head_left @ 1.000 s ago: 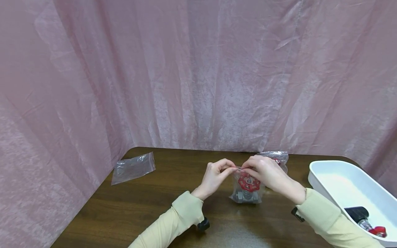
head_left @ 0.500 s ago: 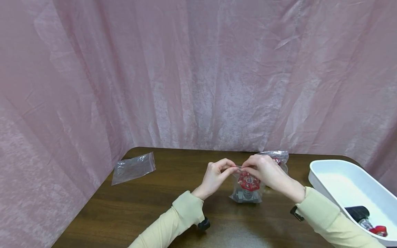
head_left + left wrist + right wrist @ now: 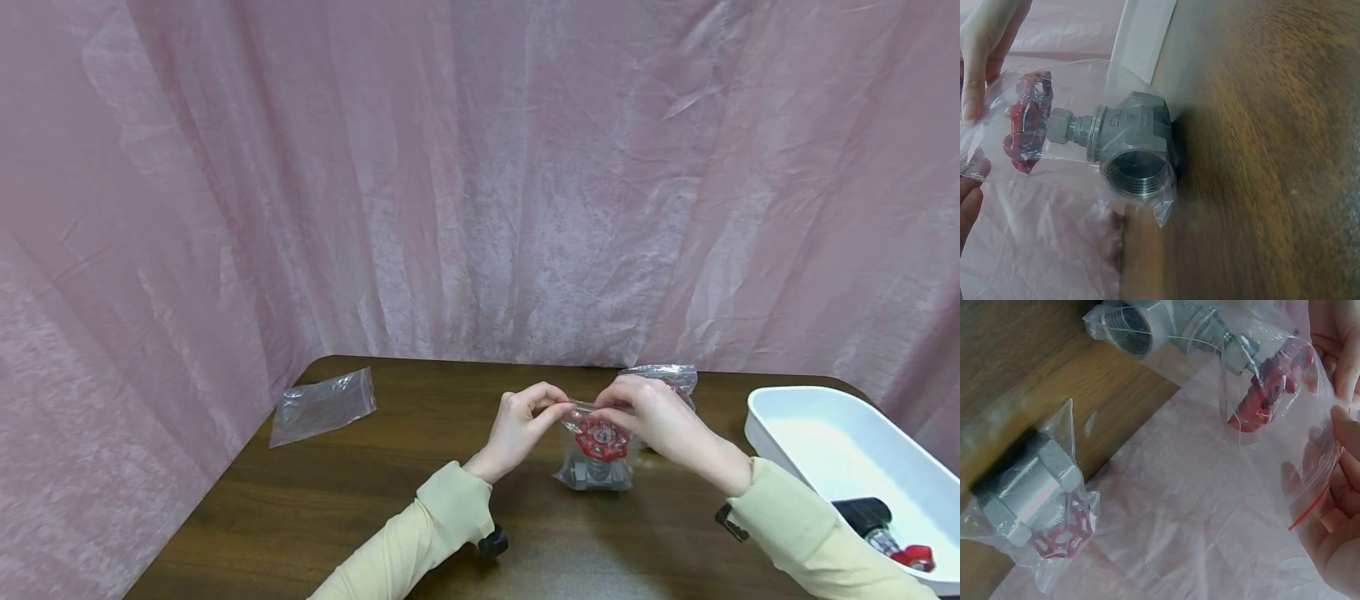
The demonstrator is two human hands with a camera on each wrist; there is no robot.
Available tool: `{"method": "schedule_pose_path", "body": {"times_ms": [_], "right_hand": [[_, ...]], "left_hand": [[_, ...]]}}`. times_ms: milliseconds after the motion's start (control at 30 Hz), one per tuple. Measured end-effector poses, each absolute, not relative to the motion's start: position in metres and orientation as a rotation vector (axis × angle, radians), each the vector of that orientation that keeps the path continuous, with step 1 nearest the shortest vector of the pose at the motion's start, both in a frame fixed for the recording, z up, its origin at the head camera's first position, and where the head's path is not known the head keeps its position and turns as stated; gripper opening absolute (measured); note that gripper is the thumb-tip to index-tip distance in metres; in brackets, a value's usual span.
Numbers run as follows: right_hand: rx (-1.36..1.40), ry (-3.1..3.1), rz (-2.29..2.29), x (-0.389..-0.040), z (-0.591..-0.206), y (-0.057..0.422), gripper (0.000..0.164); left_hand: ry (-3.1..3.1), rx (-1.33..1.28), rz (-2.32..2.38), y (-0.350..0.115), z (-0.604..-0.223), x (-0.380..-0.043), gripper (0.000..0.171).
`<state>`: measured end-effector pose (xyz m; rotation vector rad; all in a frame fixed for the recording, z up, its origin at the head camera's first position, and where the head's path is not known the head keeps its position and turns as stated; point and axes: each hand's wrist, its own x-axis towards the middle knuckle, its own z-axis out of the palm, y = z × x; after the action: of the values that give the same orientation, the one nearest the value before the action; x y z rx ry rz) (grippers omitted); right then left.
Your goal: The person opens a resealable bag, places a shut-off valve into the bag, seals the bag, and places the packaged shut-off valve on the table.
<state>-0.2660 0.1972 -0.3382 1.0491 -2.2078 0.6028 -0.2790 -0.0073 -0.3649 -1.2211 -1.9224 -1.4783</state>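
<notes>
In the head view a gate valve with a red handwheel (image 3: 602, 440) stands upright on the table inside a clear zip bag (image 3: 566, 475). My left hand (image 3: 517, 429) pinches the bag's top edge at its left. Further right along that edge, my right hand (image 3: 660, 421) pinches it between thumb and fingers. The left wrist view shows the valve's threaded opening (image 3: 1138, 174) through the plastic. A red zip line (image 3: 1310, 507) runs by the right hand's fingers in the right wrist view. Behind that hand sits a second bagged valve (image 3: 1038, 494).
A flat clear bag (image 3: 322, 408) lies at the table's left side. On the right stands a white tub (image 3: 817, 442), holding a black, clear and red fitting (image 3: 877, 529). A pink curtain (image 3: 480, 183) hangs behind the wooden table (image 3: 360, 517).
My right hand has slid a little to the right along the bag's top, widening the gap between the two hands' fingertips. The left hand and the valve have stayed in place.
</notes>
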Motion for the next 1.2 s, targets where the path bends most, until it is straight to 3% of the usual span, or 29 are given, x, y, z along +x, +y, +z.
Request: {"method": "schedule_pose_path", "body": {"times_ms": [933,1200], "right_hand": [[0.87,-2.366,0.369,-0.26,-0.333,0.187,0.011],[0.946,-2.285,0.32,-0.261,-0.336,0.188,0.015]], "left_hand": [[-1.951,-1.232,-1.541,-0.008,-0.367,-0.279,0.004],[-1.953,-1.209,-1.498,-0.008,-0.368,-0.278,0.005]]}}
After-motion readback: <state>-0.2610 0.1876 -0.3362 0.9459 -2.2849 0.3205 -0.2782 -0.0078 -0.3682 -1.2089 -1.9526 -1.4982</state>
